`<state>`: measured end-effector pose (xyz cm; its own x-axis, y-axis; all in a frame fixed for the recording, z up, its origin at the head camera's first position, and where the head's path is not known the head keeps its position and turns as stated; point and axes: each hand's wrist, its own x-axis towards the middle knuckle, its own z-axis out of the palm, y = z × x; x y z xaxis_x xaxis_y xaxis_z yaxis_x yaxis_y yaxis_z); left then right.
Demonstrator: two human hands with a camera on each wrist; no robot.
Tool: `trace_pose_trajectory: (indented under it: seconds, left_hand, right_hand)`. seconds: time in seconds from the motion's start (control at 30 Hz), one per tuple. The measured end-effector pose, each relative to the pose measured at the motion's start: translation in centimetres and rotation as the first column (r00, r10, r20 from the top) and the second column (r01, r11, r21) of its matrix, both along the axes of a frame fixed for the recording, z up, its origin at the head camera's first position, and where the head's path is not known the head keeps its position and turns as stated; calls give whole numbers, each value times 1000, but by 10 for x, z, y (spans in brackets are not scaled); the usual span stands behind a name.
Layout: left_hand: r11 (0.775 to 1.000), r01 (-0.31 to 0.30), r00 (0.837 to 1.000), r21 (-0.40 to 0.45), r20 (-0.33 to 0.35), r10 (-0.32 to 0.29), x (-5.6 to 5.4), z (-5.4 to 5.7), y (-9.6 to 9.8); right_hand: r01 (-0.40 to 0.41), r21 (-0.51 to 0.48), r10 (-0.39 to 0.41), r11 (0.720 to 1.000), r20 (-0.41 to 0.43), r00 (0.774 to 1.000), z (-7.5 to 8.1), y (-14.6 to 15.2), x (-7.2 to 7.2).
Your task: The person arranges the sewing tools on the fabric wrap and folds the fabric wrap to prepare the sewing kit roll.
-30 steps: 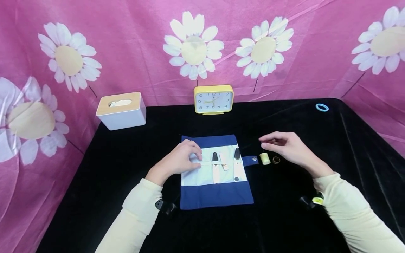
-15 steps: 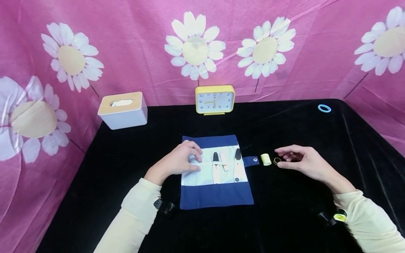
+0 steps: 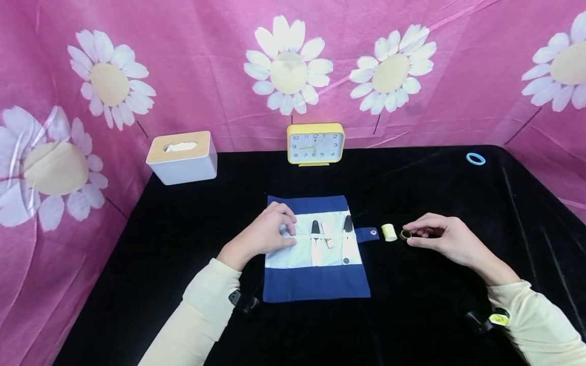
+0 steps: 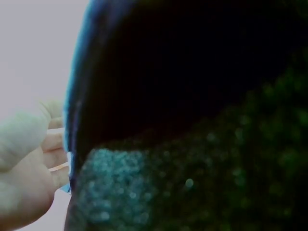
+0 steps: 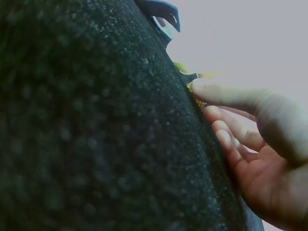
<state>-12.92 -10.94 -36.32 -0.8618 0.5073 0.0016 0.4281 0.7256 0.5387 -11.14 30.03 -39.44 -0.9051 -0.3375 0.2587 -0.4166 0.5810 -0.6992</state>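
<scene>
In the head view, a blue and white fabric roll-up pouch (image 3: 316,284) lies unfolded. My left hand (image 3: 265,231) rests over its left side, fingers loosely bent and holding nothing. A strap across the white panel holds two slim black-tipped tools (image 3: 315,229) and a small pale piece (image 3: 327,234). To the right, my right hand (image 3: 446,236) pinches a gold ring thimble (image 3: 405,234) between thumb and fingertips, low at the black cloth. Its dimpled gold side (image 5: 197,98) shows beside the thumb in the right wrist view. A pale yellow thread spool (image 3: 389,233) stands just left of it.
A blue snap tab (image 3: 368,234) sticks out from the pouch toward the spool. At the back stand a yellow clock (image 3: 316,144) and a white tissue box (image 3: 183,165) with a wooden lid. A light-blue ring (image 3: 475,159) lies far right on the black cloth (image 3: 412,315).
My right hand has moved right and down from above the spool to the thimble, and its fingertips have come together on it. The left hand has stayed on the pouch.
</scene>
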Motion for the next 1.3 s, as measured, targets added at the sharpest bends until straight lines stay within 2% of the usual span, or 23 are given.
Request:
trace_pose_trajectory:
  seconds: [0.17,0.43,0.7,0.87,1.13,1.3]
  left_hand:
    - [1000,-1,1000,-11,-16,1,0,-1,1]
    - [1000,-4,1000,-7,-31,3,0,-4,0]
    - [1000,7,999,2,-43,-7,1,-3,-1]
    - [1000,11,999,-1,-44,-11,-1,-4,0]
    - [1000,8,1000,-1,-30,-8,-2,-3,1]
    - [1000,10,999,-2,-33,-10,-1,-2,0]
  right_hand:
    - [10,2,-10,1000,9,1000,2,-1,0]
    - [79,22,-80,997,53,995,13,-16,-2]
    - [-19,60,19,998,-7,1000,32,-61,-16]
    - [-58,83,56,995,27,998,42,-96,-24]
    - [-141,89,135,986,68,989,37,-147,-36]
    - [-137,73,130,988,84,988,34,-170,-38]
